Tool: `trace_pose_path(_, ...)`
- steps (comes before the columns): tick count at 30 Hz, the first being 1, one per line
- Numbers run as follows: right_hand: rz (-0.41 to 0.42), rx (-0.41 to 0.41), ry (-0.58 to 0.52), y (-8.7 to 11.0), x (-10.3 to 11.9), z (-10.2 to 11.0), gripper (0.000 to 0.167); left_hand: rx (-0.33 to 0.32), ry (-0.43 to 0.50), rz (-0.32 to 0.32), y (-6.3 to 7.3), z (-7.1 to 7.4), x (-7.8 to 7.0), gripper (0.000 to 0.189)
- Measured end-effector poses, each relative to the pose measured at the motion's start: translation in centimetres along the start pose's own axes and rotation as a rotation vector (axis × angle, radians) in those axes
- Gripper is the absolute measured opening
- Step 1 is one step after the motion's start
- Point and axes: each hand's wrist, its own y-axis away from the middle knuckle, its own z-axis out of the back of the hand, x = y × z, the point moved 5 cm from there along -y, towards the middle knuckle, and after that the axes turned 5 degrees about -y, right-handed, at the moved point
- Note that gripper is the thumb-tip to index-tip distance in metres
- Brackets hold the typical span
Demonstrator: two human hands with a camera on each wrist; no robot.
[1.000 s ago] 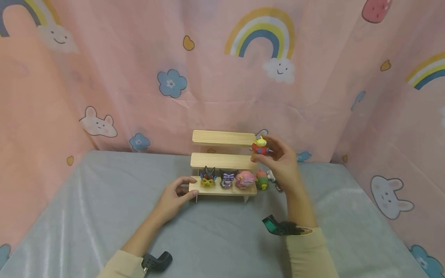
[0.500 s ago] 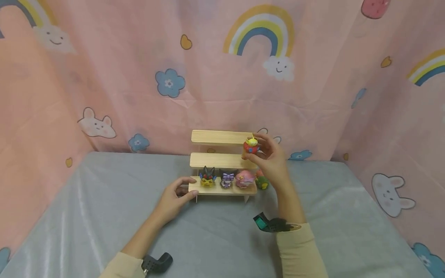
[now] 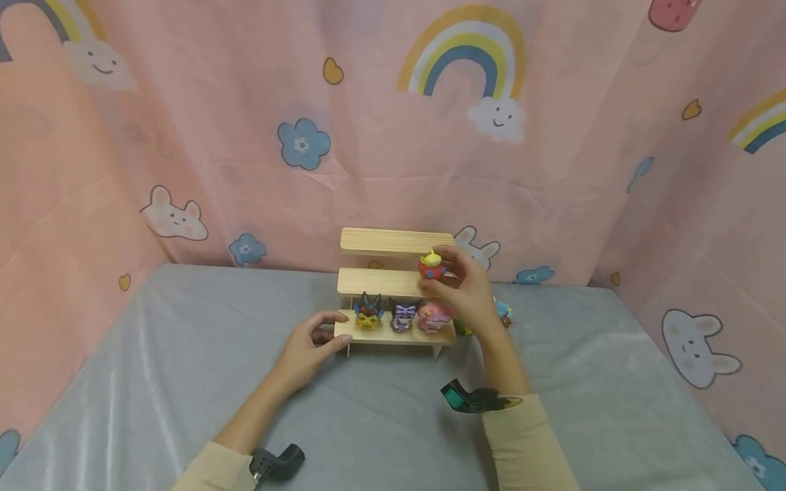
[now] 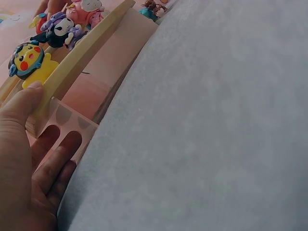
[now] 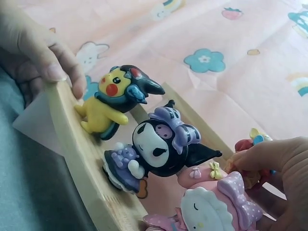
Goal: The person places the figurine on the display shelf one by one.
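Red-and-yellow figure [image 3: 431, 267]: looks upright to me, near the wooden stand's [image 3: 396, 240] middle board [image 3: 374, 281], right end; can't tell if they touch
Right hand [image 3: 468, 290]: pinching that figure from the stand's right side, so it sits left of this hand, my nearer one
Left hand [image 3: 313, 344]: gripping the stand's bottom board [image 3: 389, 337], left end

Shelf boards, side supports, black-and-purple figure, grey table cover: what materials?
Shelf boards: apparently pale, matte wood; fine grain lines.
Side supports: smooth, probably acrylic; hazy see-through look.
Black-and-purple figure: vinyl or hard plastic, can't tell which; rounded molded shapes, slight sheen.
Table cover: perhaps velvety fabric; soft, mottled surface.
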Motion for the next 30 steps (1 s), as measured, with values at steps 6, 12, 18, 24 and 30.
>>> trace_pose_path(6, -0.022, -0.015, 0.046, 0.1, -0.3, 0.2, 0.056, 0.006, 0.001, -0.007, 0.0, 0.0, -0.1, 0.036)
trace_pose_path(12, -0.008, -0.038, 0.077, 0.1, -0.4, -0.1, 0.056, 0.006, 0.002, -0.007, 0.0, 0.0, -0.1, 0.036)
trace_pose_path(18, 0.041, -0.082, 0.120, 0.3, -0.3, -0.3, 0.055, 0.008, 0.003, -0.006, 0.1, -0.1, -0.1, 0.036)
trace_pose_path(24, -0.001, -0.046, 0.156, 0.5, 0.1, -0.1, 0.064, 0.007, 0.003, -0.001, 0.1, -0.1, 0.0, 0.035)
trace_pose_path(30, -0.001, -0.062, 0.182, 1.2, 0.6, 2.3, 0.062, 0.012, 0.004, -0.001, 0.0, 0.0, 0.2, 0.035)
